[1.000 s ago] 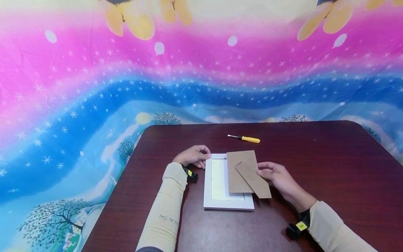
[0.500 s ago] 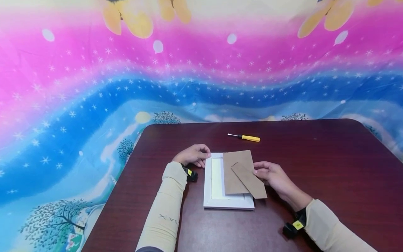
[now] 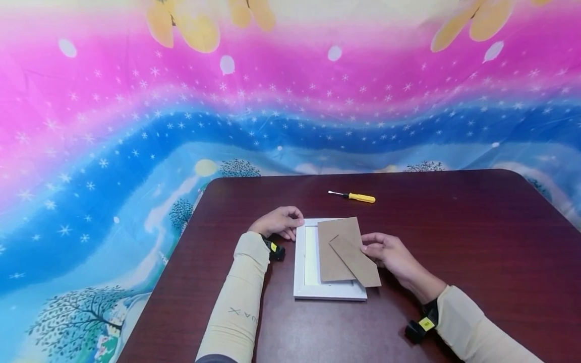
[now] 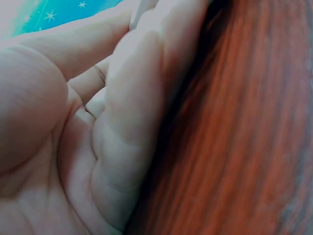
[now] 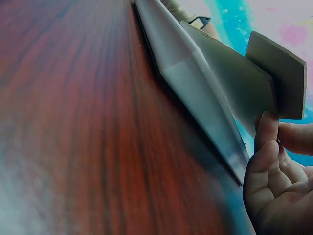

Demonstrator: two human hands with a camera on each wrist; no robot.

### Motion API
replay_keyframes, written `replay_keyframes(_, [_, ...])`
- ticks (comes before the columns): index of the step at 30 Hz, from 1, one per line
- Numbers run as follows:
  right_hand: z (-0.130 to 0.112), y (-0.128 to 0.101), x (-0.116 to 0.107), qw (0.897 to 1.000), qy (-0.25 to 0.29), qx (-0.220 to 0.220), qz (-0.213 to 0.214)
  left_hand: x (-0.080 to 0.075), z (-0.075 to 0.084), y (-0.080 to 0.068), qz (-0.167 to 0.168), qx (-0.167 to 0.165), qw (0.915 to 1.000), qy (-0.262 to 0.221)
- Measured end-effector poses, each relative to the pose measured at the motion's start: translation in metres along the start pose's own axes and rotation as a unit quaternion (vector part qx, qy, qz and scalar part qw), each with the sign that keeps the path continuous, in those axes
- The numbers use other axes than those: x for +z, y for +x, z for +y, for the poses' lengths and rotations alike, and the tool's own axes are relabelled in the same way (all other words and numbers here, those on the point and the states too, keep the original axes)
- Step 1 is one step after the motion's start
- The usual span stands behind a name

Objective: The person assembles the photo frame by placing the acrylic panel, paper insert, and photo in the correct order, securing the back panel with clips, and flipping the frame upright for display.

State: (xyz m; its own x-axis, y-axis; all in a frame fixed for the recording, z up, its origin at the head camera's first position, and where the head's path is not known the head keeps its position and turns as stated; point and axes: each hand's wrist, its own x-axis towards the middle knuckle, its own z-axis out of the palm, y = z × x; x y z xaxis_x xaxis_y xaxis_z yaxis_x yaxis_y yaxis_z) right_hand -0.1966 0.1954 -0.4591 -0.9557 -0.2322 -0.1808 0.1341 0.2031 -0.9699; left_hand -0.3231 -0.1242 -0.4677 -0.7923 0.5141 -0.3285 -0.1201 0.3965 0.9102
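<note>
A white picture frame (image 3: pixel 299 262) lies on the table with its opening partly covered. Its upper left corner is held by my left hand (image 3: pixel 278 222), thumb on top and fingers curled at the side; in the left wrist view a sliver of the white frame (image 4: pixel 141 13) shows past the thumb. My right hand (image 3: pixel 391 254) pinches the right edge of a brown backing board (image 3: pixel 331 259), which has a slanted easel leg (image 3: pixel 356 262). The right wrist view shows the board (image 5: pixel 239 78) tilted above the frame (image 5: pixel 195 83), its right edge raised between thumb and fingers.
A yellow-handled screwdriver (image 3: pixel 360 197) lies on the dark red table (image 3: pixel 454 217) beyond the frame. A patterned cloth (image 3: pixel 290 101) hangs behind the table's far edge.
My right hand has carried the backing board leftward, so it covers more of the frame's opening. The left hand and the frame stay in place.
</note>
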Motion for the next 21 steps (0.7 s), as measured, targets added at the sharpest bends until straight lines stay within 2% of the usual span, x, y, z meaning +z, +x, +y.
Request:
replay_keyframes(13, [-0.0018,0.0014,0.0092,1.000,0.009,0.007,-0.005,-0.0004,-0.0012,-0.0036,0.006,-0.004,1.0000,0.004])
replay_keyframes(21, [-0.0027,-0.0007,0.0090,1.000,0.009,0.006,-0.004,-0.0003,-0.0026,0.0013,-0.003,0.002,1.0000,0.001])
